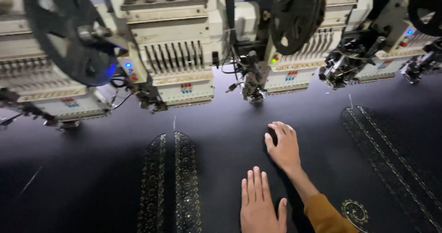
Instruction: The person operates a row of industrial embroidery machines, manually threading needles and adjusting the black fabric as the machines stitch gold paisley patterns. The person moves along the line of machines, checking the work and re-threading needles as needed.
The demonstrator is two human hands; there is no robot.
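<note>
The left hand (259, 204) lies flat with fingers spread on the dark fabric (92, 168), pointing far. The right hand (283, 145) presses a small dark object (271, 134) (mostly hidden, axis unclear) just right of the beaded strips (170, 182), which run near to far.

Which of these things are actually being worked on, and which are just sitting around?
In hand: dark fabric; left hand flat on it; right hand resting on it.
Just about: embroidered strips; embroidery heads; black reels.
</note>
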